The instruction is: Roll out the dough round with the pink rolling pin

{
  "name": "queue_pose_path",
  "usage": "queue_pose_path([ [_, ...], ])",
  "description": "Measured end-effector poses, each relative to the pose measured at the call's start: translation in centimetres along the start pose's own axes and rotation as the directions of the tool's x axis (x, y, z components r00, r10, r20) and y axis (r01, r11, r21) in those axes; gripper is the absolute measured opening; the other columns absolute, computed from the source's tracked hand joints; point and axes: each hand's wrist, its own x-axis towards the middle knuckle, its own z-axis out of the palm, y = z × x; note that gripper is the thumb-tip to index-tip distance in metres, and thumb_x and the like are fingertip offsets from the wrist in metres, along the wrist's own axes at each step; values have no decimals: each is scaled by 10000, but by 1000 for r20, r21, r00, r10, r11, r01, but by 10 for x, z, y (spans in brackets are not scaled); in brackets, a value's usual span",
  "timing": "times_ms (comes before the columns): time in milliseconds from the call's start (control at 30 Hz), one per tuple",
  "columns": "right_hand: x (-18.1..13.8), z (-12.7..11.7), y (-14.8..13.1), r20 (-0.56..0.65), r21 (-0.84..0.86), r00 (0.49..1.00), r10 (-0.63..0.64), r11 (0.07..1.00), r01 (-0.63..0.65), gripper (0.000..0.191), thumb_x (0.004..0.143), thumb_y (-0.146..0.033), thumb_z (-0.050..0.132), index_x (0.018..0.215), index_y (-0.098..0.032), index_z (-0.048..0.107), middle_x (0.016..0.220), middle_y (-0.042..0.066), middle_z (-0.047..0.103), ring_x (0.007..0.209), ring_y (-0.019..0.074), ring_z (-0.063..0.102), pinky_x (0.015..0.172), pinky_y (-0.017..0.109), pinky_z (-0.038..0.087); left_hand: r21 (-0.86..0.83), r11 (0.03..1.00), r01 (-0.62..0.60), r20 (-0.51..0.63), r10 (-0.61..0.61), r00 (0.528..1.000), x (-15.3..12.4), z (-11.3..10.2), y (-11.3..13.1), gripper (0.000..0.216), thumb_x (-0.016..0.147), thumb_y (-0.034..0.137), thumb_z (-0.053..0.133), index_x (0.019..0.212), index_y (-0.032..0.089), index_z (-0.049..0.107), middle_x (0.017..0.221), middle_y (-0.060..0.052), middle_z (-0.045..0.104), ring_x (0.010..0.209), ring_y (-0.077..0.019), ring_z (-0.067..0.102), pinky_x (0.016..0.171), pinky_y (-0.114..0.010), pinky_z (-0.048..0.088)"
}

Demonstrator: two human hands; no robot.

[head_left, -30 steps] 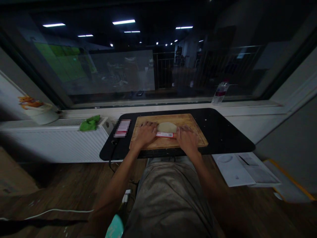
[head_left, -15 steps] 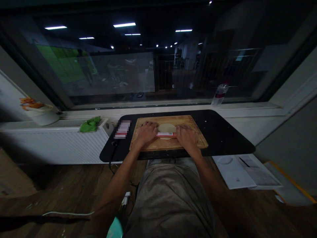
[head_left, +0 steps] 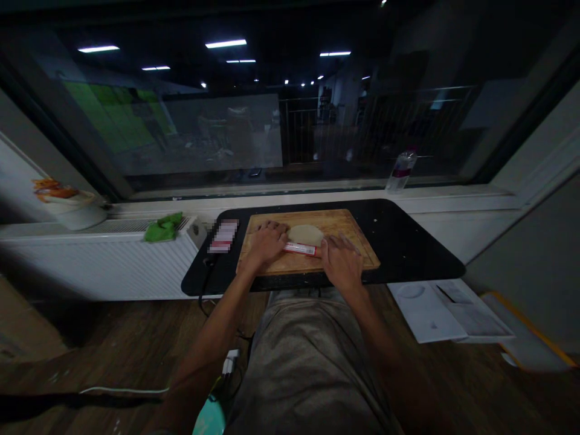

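Right hand (head_left: 341,260) has come slightly nearer the body since the previous frame, and the rolling pin (head_left: 301,249), which lay level then, now slants with its right end closer to the person. Left hand (head_left: 269,238) has hardly shifted.

Hands: well apart, both palm-down over opposite ends of the pin, with the labelled middle showing between them. From my end of the feed I cannot tell whether the fingers wrap around the wood or merely press on top; their undersides are hidden.

Position: pin lies across the wooden board (head_left: 290,266), just on the near side of a pale round of dough (head_left: 306,234). I cannot make out whether any dough continues underneath. Board sits on the black table (head_left: 414,244), a pixelated phone (head_left: 223,235) to its left.

Handling, my estimate: pin is stiff, fairly light, quick to roll or skew under uneven pressure; the printed label looks smooth and perhaps slippery. I would take hold at the two ends, outside the label, with matched force. Dough I judge soft, stretchy, possibly tacky, easily torn where thin; I would lift it from its exposed far edge with flat fingers, not pinch it.
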Motion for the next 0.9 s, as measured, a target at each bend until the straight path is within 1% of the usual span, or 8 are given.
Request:
queue_pose_path([
  [133, 3, -5, -1, 40, -1, 999, 10, 1000, -10, 490, 1217, -313, 360, 1283, -159, 820, 1352, 163, 824, 1420, 313, 675, 1206, 398, 485, -1, 999, -46, -3, 46, 999, 2, 1, -3, 481, 1170, 318, 373, 1492, 270, 727, 1554, -110, 718, 1435, -338, 604, 1218, -527, 479],
  [267, 22, -9, 2, 90, -19, 996, 7, 1000, -5, 515, 1212, -310, 353, 1240, -148, 840, 1289, 176, 836, 1284, 310, 740, 1118, 384, 530, -21, 999, -34, -10, 34, 999, 3, 4, -4, 473, 1173, 332, 383, 1497, 268, 721, 1556, -115, 715, 1443, -346, 594, 1219, -545, 474],
  [433, 41, -6, 7, 110, -8, 994, 16, 1000, -15, 485, 1199, -305, 384, 1397, -160, 803, 1354, 164, 828, 1312, 305, 735, 1088, 370, 545, -15, 1000, -10, 2, 10, 1000, 1, 5, -1, 457, 1166, 333, 405, 1481, 259, 727, 1517, -129, 728, 1417, -354, 608, 1204, -547, 475],
  [533, 34, -5, 6, 97, -3, 995, 17, 1000, -17, 495, 1204, -319, 374, 1404, -152, 794, 1357, 176, 824, 1292, 316, 742, 1097, 390, 538, -17, 1000, 3, -8, -3, 1000, -1, 4, 0, 469, 1167, 325, 381, 1458, 258, 744, 1498, -131, 738, 1383, -355, 624, 1183, -545, 489],
  [633, 16, -7, 4, 77, -6, 997, -5, 1000, 5, 502, 1217, -335, 350, 1358, -143, 792, 1329, 186, 820, 1248, 321, 749, 1075, 388, 532, -14, 1000, -15, -15, 15, 1000, 0, 5, -1, 461, 1164, 324, 394, 1448, 257, 751, 1506, -118, 741, 1399, -343, 621, 1196, -525, 488],
  [733, 0, -10, 1, 72, -5, 997, -20, 1000, 21, 493, 1224, -327, 337, 1363, -144, 774, 1376, 183, 799, 1274, 311, 733, 1057, 368, 524, -21, 999, -39, -32, 38, 999, 1, 8, -3, 465, 1166, 317, 397, 1470, 270, 745, 1532, -91, 741, 1431, -325, 614, 1227, -501, 471],
  [800, -3, -12, -1, 77, -10, 997, -10, 1000, 11, 484, 1227, -334, 343, 1357, -153, 773, 1395, 178, 793, 1275, 299, 732, 1044, 350, 521, -23, 999, -46, -37, 46, 998, 2, 9, -4, 476, 1169, 316, 385, 1473, 274, 749, 1536, -82, 746, 1436, -321, 616, 1235, -501, 466],
  [900, 3, -13, -1, 112, -25, 994, 15, 1000, -12, 488, 1229, -338, 344, 1306, -161, 792, 1353, 167, 811, 1242, 287, 747, 1008, 331, 524, -23, 999, -45, -38, 44, 998, 2, 10, -4, 480, 1168, 320, 379, 1453, 279, 762, 1522, -81, 755, 1415, -322, 630, 1216, -508, 478],
])
